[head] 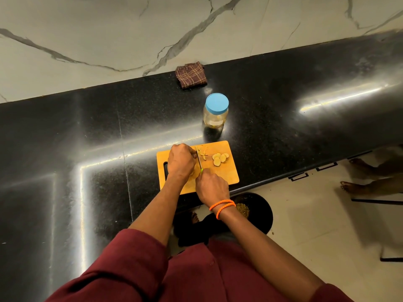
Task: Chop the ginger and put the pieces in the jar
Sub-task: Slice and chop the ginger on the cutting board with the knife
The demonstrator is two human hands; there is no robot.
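While the chopping is under way, these lines read the scene as it stands.

Step in hand: slicing ginger on the cutting board; by my judgement the task is partway through, since cut pieces lie on the board and none of this batch is being moved to the jar yet.

Right hand: fingers curled round the green-handled knife, whose blade runs away from the person, its long axis roughly along the board's short side.

Left hand: fingers bent down, pinching the ginger against the board just left of the blade; the piece under the fingers is mostly hidden, so its size cannot be told.

Ginger slices: a small cluster of round slices on the board, right of the blade and apart from it; thin strips lie just beside the blade.

Jar: upright on the black bench, beyond the board's far edge, blue lid still on.

Key relation: the jar stands straight ahead of both hands, past the knife tip, and the slices lie on the right hand's side. The left hand looks the freer one to reach it, since the right is holding the knife.

What the next move calls for: the lid must come off before any pieces go in.

Other things: a checked cloth sits by the wall, well beyond the jar.
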